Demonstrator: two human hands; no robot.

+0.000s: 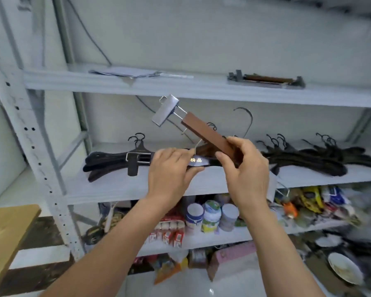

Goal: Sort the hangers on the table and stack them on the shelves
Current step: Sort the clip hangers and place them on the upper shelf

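My right hand [244,168] grips a brown wooden clip hanger [204,131] that tilts up to the left, its metal clip [165,110] at the top end. Just left of it, my left hand [169,168] pinches a dark hanger bearing gold lettering [198,160], held level in front of the middle shelf [116,185]. On that shelf lie a pile of dark hangers [111,161] at the left and another pile of black hangers [308,157] at the right. One more wooden clip hanger [266,80] lies on the upper shelf.
Papers [124,72] rest on the upper shelf at the left. Jars, packets and boxes [204,217] crowd the lower shelves. A wooden table corner [7,232] shows at the lower left. A plate [345,271] sits on the floor at the right.
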